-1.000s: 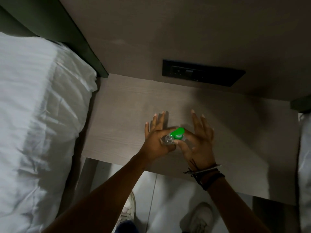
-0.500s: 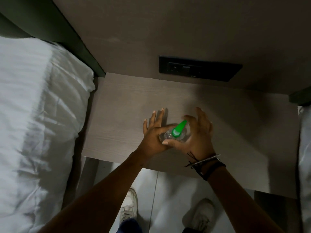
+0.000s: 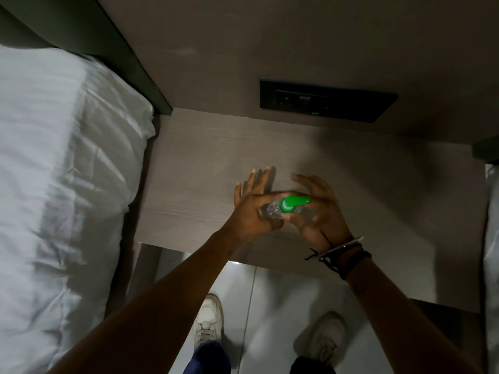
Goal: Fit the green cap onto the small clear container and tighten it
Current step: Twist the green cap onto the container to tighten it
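A small clear container [image 3: 271, 211] sits between my two hands, just above the wooden bedside table [image 3: 205, 168]. My left hand [image 3: 252, 211] grips its body with thumb and forefinger, the other fingers spread out. A bright green cap [image 3: 293, 203] with a pointed tab sits on the container's mouth, tab pointing right. My right hand [image 3: 320, 211] curls around the cap, with the thumb under it and the fingers arched over it. The container's lower part is hidden by my hands.
A white bed [image 3: 59, 184] lies along the left of the table. A black socket panel [image 3: 326, 99] is set in the wall behind. A second white bed edge [image 3: 491, 238] shows at the right. Below the table edge are a tiled floor and my white shoes [image 3: 209, 319].
The green cap has turned, its tab swinging from up-right round to the right. My right hand's fingers have closed further over the cap. The left hand keeps its grip.
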